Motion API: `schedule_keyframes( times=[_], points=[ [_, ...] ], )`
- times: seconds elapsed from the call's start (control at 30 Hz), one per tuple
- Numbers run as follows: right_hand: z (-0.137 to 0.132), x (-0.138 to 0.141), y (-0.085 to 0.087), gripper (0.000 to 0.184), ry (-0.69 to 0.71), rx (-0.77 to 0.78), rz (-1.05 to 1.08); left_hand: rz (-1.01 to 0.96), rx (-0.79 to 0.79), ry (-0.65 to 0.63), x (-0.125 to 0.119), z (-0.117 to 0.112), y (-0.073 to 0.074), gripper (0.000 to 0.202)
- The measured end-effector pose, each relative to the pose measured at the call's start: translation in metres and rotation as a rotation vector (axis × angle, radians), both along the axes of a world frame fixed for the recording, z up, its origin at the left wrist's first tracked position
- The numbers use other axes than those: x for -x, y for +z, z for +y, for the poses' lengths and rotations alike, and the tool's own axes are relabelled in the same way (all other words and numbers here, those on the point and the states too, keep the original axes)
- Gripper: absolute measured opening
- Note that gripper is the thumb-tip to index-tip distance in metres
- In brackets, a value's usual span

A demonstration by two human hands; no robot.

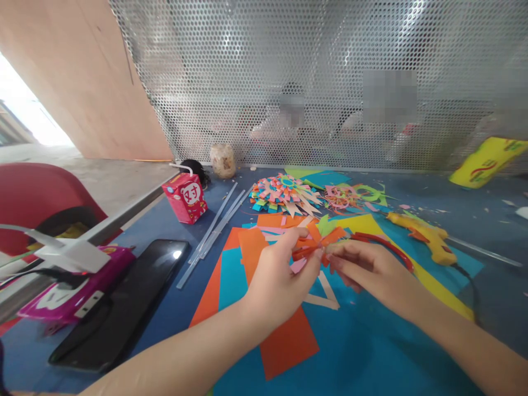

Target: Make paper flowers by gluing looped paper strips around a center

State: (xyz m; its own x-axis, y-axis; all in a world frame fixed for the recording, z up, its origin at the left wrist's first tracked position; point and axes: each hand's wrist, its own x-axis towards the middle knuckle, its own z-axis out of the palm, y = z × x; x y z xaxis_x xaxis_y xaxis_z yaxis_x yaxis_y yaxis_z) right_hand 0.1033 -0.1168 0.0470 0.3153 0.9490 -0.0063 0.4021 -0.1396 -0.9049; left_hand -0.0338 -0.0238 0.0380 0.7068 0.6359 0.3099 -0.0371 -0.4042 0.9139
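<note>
An orange looped paper piece (314, 232) is held above the middle of the worktop (412, 187). The left hand (274, 275) is partly closed, thumb and fingers pinching the piece from its left side. The right hand (369, 267) is likewise half curled, fingertips drawn together at the right side of the piece; whether they grip or merely touch it cannot be told. Below the hands, a blue sheet (350, 352) extends to the near edge, an orange strip (289, 341) lying across it. Toward the far edge: a multicoloured fringed paper rosette (284, 192), with a tangle of paper strips (342, 198) just beside it. Toward the right edge: a yellow glue gun (437, 245). Toward the left edge: a red drink carton (185, 198) with a straw, and clear sticks (214, 234). Near left corner: a black phone (124, 302), lying flat.
</note>
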Motion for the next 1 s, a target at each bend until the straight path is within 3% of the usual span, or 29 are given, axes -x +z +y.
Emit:
schedule_keyframes(
  times=[0.67,0.9,1.0],
  points=[
    [-0.001,0.000,0.000,0.018,-0.014,0.004,-0.044,0.050,0.038,0.022,0.001,-0.002,0.004,0.008],
    [-0.006,-0.007,0.003,0.023,0.030,0.002,0.049,-0.065,0.297,0.033,-0.006,0.005,0.006,0.012],
    [-0.008,-0.011,0.005,0.021,-0.005,-0.015,0.026,-0.134,0.490,0.068,-0.008,0.013,0.005,0.014]
  ],
)
